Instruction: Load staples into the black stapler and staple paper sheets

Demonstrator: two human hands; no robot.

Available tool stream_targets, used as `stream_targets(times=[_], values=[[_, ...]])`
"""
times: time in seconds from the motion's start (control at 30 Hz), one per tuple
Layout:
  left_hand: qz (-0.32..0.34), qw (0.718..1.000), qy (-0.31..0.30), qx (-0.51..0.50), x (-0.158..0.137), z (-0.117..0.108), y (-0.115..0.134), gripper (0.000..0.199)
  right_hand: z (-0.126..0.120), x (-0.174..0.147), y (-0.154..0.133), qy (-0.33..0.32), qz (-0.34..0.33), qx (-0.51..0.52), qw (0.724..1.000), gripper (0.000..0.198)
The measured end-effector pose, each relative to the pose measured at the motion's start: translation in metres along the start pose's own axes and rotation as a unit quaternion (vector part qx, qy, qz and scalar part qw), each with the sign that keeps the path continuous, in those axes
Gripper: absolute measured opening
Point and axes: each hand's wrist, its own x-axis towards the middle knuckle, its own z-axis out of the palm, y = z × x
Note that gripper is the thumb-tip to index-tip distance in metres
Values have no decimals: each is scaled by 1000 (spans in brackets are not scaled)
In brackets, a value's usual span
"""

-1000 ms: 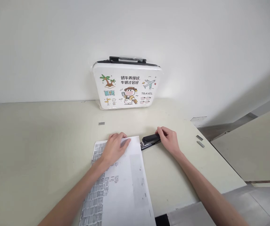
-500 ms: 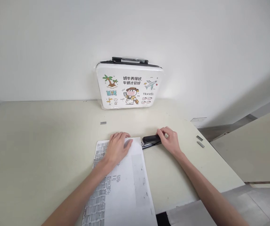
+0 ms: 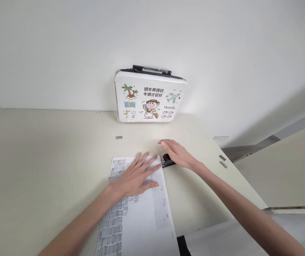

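A sheaf of printed paper (image 3: 147, 220) lies on the table, with dense grey print down its left side. My left hand (image 3: 137, 176) rests flat on its upper part, fingers spread. At the paper's top right corner is a black stapler (image 3: 166, 158), its front end at the paper's edge. My right hand (image 3: 177, 153) is over the stapler with its fingers stretched out and pointing left, hiding most of the tool. Whether the palm touches the stapler I cannot tell.
A white case (image 3: 152, 96) with cartoon prints and a black handle stands against the wall. One strip of staples (image 3: 119, 137) lies behind the paper. Two more grey strips (image 3: 223, 161) lie near the right edge of the pale table (image 3: 48, 160).
My right hand has let go of the stapler's rear end and moved left over its top, fingers straightened. My left hand has spread its fingers and shifted slightly toward me on the paper.
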Motion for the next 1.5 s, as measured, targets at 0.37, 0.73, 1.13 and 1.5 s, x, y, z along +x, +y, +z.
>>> stream_targets(times=[0.37, 0.73, 1.13, 1.5], values=[[-25, 998, 57, 16, -4, 19, 19, 64, 14, 8, -14, -43, 37, -77, 995, 59], [-31, 998, 55, 15, -5, 22, 22, 60, 18, 10, -20, -26, 62, -104, 992, 56], [-32, 999, 39, -4, -6, 21, 28, 59, 20, 7, -9, 16, 43, -85, 995, 65], [-41, 998, 54, -12, -8, 14, 3, 58, 19, -44, 37, 75, -111, -110, 985, 40]])
